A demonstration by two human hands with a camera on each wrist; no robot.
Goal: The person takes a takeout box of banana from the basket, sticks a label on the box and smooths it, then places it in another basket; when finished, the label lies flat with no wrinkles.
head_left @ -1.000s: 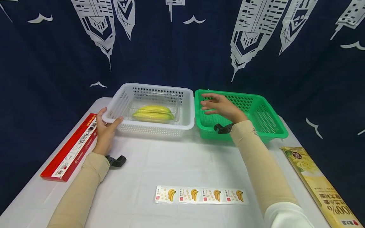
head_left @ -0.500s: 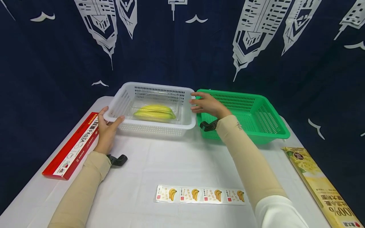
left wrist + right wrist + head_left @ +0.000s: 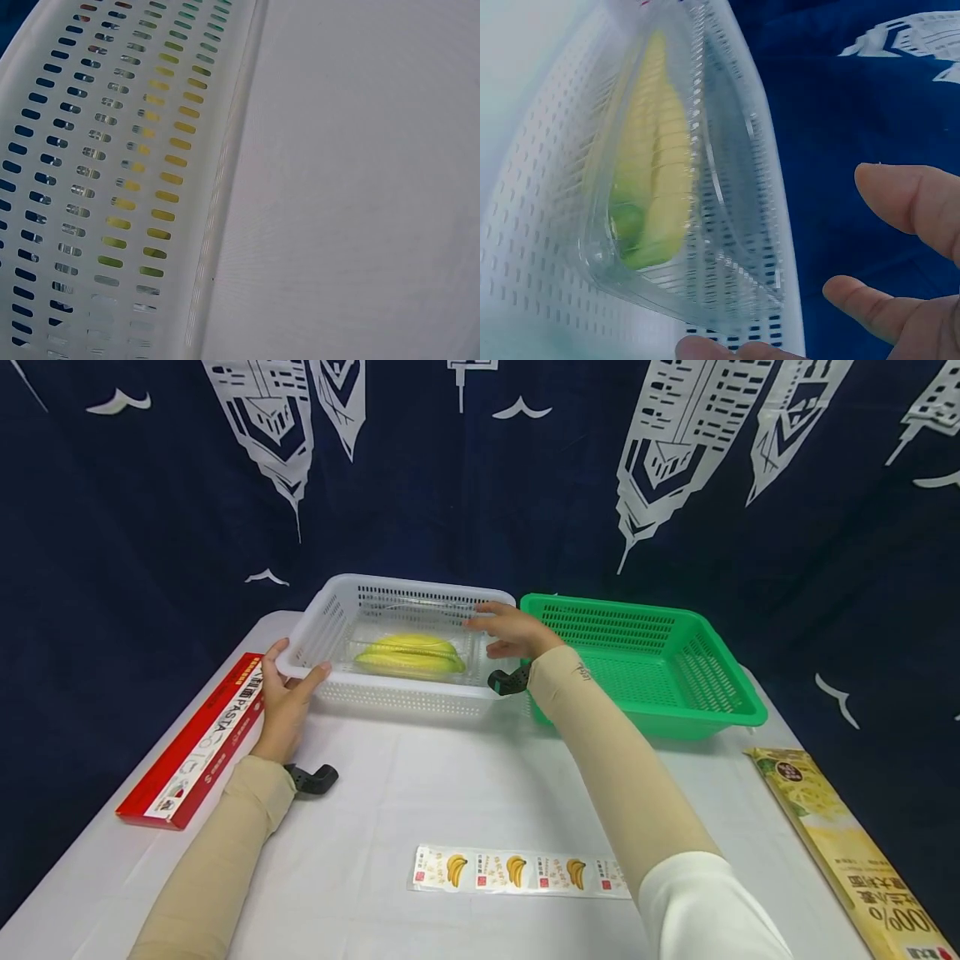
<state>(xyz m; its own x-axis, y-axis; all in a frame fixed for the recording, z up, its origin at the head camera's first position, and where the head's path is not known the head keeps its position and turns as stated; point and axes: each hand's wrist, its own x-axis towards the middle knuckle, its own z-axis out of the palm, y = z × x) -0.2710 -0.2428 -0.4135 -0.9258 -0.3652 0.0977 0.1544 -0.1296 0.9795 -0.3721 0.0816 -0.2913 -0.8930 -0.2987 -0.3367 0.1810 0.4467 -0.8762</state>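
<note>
White basket: the white plastic basket with slotted walls (image 3: pixel 408 684) stands on the white tablecloth (image 3: pixel 420 777) and serves here as landmark.
Left hand: the left hand (image 3: pixel 285 710) holds the white basket at its near left corner, thumb upon the front rim.
Right hand: the right hand (image 3: pixel 516 631) is above the right end of the white basket, fingers wide apart and holding nothing; whether a fingertip touches the clear box, I cannot tell.
Clear box: the transparent plastic box (image 3: pixel 656 296) lies inside the white basket, with yellow, green-ended fruit (image 3: pixel 410 654) in it.
Green basket: the green plastic basket (image 3: pixel 675 727) is just beside the white basket, on its right.
Pasta box: the long red cardboard box (image 3: pixel 191 743) lies to the left of the white basket.
Stickers: the flat strip with banana pictures (image 3: pixel 517 871) lies in front of the white basket, well apart.
</note>
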